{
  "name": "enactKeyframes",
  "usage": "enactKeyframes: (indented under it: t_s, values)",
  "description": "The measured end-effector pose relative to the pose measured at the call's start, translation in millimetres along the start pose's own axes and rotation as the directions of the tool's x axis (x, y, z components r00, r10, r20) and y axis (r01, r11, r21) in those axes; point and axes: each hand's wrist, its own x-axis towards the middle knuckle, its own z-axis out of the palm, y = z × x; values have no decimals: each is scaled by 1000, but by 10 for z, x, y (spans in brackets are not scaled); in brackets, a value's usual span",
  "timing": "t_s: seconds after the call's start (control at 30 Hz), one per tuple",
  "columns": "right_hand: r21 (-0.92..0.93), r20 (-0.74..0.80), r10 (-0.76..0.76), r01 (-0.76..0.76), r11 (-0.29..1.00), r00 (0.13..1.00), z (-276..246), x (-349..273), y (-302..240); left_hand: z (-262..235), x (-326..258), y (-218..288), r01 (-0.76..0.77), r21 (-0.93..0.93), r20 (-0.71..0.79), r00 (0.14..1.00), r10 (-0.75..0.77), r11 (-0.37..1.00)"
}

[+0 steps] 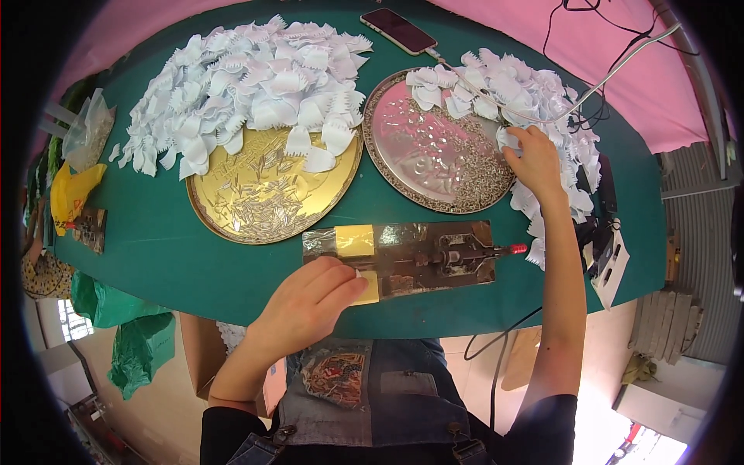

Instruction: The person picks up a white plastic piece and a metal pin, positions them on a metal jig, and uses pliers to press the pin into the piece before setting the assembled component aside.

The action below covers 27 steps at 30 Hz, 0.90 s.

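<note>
My left hand (314, 296) is closed in a pinch at the near left edge of a metal fixture plate (399, 288). A speck of white shows at its fingertips, but what they hold is mostly hidden. The plate carries a toggle clamp (457, 254) with a red-tipped handle (517, 249) pointing right. Over on the right, my right hand (536, 159) pinches a thin white toothed piece (508, 140) at the rim of a round silver tray (422, 167). Tiny metal bits (482, 172) lie heaped in that tray, beside a pile of white toothed pieces (539, 91).
A larger white pile (252, 74) overlaps a round gold tray (310, 190) of thin metal pins (260, 205). A phone (397, 31) with a cable lies at the back. Left are a clear bag (89, 133) and a yellow bag (74, 194). Black objects (598, 244) sit at the right edge.
</note>
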Motion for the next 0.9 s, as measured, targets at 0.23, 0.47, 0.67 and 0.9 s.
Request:
enactKeyframes:
  t_s: [0.23, 0.47, 0.67, 0.9]
  values:
    - [-51, 44, 0, 2, 999, 999, -8, 130, -140, 265, -97, -257, -275, 10, -185, 944, 272, 961]
    - [4, 87, 83, -84, 996, 993, -75, 140, 11, 368, -99, -356, -306, 211, -153, 928, 340, 928]
    - [42, -126, 122, -117, 992, 984, -209, 16, -99, 473, -85, -347, -112, 138, -284, 947, 148, 984]
    - [453, -227, -84, 182, 873, 970, -485, -254, -925, 492, -101, -397, -51, 30, -300, 952, 57, 998]
